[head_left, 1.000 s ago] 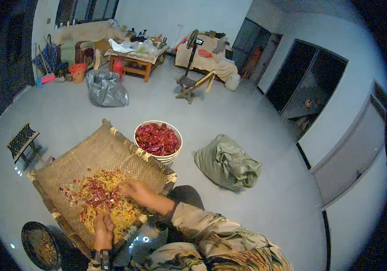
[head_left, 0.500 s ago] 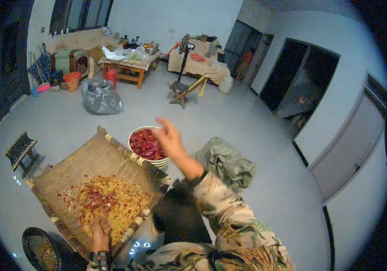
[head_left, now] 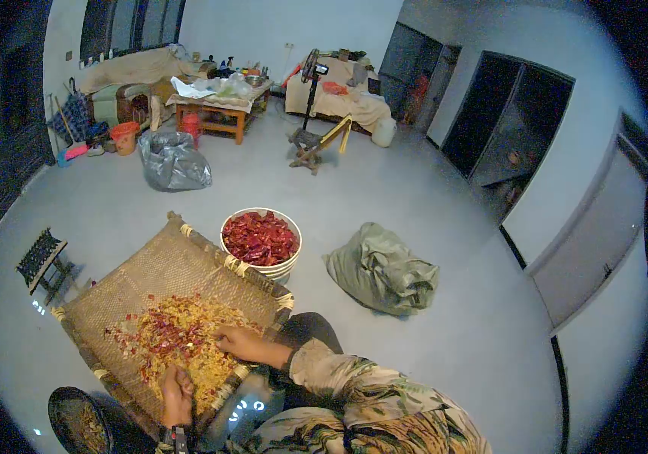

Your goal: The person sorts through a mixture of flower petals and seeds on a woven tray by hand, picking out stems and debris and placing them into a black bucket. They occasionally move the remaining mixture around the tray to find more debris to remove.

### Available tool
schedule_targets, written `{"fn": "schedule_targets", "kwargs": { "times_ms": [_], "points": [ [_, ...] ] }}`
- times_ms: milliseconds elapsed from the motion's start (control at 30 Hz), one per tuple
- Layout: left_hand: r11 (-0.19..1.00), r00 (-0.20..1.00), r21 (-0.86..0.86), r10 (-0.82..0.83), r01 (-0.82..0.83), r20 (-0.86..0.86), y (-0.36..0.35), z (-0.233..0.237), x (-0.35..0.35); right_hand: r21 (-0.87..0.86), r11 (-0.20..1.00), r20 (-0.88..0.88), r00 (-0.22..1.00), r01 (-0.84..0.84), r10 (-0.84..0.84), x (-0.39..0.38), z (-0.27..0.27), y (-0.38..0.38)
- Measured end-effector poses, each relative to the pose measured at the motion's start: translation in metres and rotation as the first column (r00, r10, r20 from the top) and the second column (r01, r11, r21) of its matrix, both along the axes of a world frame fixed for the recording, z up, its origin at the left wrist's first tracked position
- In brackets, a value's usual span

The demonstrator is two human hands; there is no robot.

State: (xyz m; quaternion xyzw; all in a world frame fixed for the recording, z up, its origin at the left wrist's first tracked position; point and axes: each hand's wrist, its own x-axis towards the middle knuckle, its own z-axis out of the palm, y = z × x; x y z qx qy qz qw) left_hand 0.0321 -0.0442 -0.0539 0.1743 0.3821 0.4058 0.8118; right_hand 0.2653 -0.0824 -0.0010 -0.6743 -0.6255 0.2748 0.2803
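Observation:
A woven tray (head_left: pixel 123 280) with a wrapped rim holds a heap of yellow seeds and red chilli pieces (head_left: pixel 180 333). My left hand (head_left: pixel 178 387) rests at the near side of the heap, its fingers curled; what they hold, if anything, is too small to make out. Over the heap's right part, my right hand (head_left: pixel 239 343) has its fingertips pressed together among the pieces, and their contents are hidden. A white bucket (head_left: pixel 287 266) full of red dried chillies (head_left: pixel 259 237) stands just beyond the tray's right edge.
A dark basin (head_left: pixel 59 424) with some yellowish bits is at the lower left. The green sack (head_left: pixel 384 268) lies right of the bucket. Farther off are a small stool (head_left: pixel 40 261), a grey plastic bag (head_left: pixel 174 163), a wooden table (head_left: pixel 244 113) and a standing fan (head_left: pixel 311 87).
My right hand has come down from beside the bucket to the heap on the tray. My left hand has shifted slightly right and stays curled at the heap.

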Motion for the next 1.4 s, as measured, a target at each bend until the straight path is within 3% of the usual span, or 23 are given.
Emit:
{"fn": "schedule_targets", "kwargs": {
  "times_ms": [167,400,467,700,1133,1400],
  "points": [
    [0.998,0.999,0.043,-0.045,0.046,-0.024,0.008,-0.024,-0.006,0.086,0.996,0.037,0.999,-0.034,0.031,0.004,-0.026,0.007],
    [1.0,0.996,0.002,-0.006,0.006,-0.094,0.002,-0.003,-0.003,0.017,0.996,0.13,0.988,-0.083,0.081,0.008,-0.046,0.013],
    [0.999,0.999,0.02,-0.032,0.032,-0.025,0.002,-0.001,-0.003,0.044,0.996,0.145,0.987,-0.082,0.075,0.009,-0.051,0.014],
    [0.998,0.997,0.029,-0.058,0.057,0.059,0.003,-0.006,-0.004,0.031,0.995,0.143,0.986,-0.094,0.089,0.002,-0.045,0.011],
    [0.993,0.996,0.085,-0.08,0.082,-0.032,0.0,-0.006,-0.005,0.033,0.992,0.145,0.983,-0.123,0.117,0.001,-0.046,0.01],
    [0.999,0.997,0.03,-0.042,0.044,-0.062,-0.007,0.023,0.0,0.067,0.991,0.16,0.981,-0.119,0.108,0.001,-0.055,0.01]
  ]
}}
